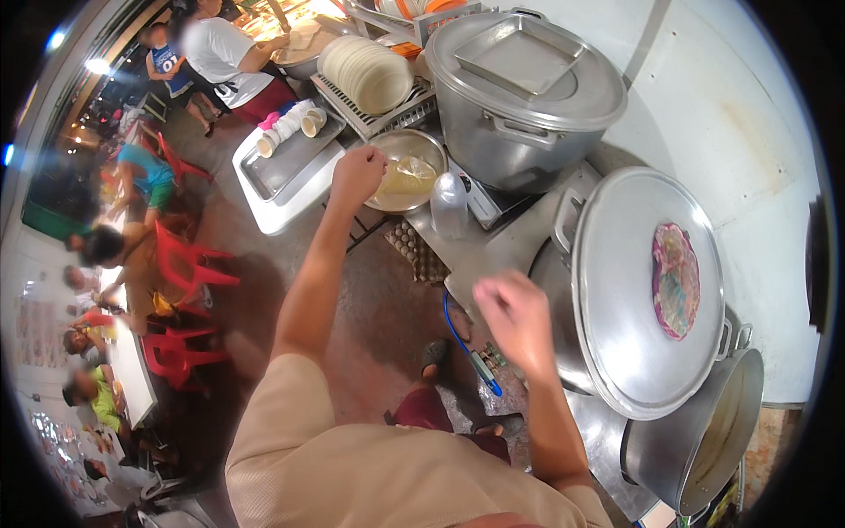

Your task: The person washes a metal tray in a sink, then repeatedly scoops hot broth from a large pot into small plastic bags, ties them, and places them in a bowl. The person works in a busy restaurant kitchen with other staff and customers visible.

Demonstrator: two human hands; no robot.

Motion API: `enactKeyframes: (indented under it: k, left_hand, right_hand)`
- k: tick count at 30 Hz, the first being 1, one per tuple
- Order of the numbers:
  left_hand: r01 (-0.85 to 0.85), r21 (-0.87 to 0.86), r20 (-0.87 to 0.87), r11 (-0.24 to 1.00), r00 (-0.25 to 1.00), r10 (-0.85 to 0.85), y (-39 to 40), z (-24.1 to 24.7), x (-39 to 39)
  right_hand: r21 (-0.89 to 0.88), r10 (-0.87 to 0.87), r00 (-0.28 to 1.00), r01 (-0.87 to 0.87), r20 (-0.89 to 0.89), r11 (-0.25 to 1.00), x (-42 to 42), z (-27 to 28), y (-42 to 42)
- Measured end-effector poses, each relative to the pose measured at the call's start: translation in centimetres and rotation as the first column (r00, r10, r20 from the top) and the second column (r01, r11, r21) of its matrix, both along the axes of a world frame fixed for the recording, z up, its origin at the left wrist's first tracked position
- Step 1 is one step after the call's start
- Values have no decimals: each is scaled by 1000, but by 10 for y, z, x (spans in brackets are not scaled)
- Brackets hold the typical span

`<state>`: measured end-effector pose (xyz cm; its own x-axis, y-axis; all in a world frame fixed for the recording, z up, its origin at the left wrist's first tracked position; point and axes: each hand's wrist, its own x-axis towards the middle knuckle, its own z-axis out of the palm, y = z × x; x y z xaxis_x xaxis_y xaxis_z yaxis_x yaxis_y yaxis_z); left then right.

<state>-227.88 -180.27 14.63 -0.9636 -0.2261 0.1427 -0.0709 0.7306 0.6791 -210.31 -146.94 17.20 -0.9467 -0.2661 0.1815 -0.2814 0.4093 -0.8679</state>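
Observation:
My left hand (360,173), curled into a fist, is over the left rim of a stainless steel bowl (432,142). In that bowl lies a clear plastic bag (410,175) of yellowish contents. Beside it stands an upright, clear plastic-wrapped bundle (449,208); what it holds cannot be made out. My right hand (513,313) is blurred, its fingers bent, near the side of a large metal pot (558,323). Nothing shows in its grasp. That pot's lid (634,264) carries a folded, colourful cloth pad (676,280).
A lidded pot (521,152) sits on a stove (485,204), a metal tray (521,56) on its lid. Plates (366,72) fill a rack. Cups (284,129) lie on a tray. Egg trays (416,251) are low down. Several people sit left by red chairs (191,254); a person (221,59) stands ahead.

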Motion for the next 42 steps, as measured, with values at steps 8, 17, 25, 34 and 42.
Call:
enactKeyframes:
  k: [8,17,25,34,42]
  left_hand:
    - [33,-39,254,999,967,-22,-32,-157,-166]
    - [130,600,249,789,908,-338,-26,-199,-160]
    - [-517,340,-63,785,821,568,-43,-181,-39]
    - [-420,644,203,639,900,386,-53,-212,-24]
    - [-385,610,92,693,903,420,-5,-183,16]
  right_hand:
    - [296,-219,893,348,-393,890,-195,-105,-116]
    - [163,-284,855,385,-434,908,-207,-83,-122]
    - [159,-298,894,365,-334,917,-211,-79,-112]
    - [91,-311,833,392,-458,916,-210,-70,-115]
    - [0,-409,867,426,-285,904,-189,-45,-112]
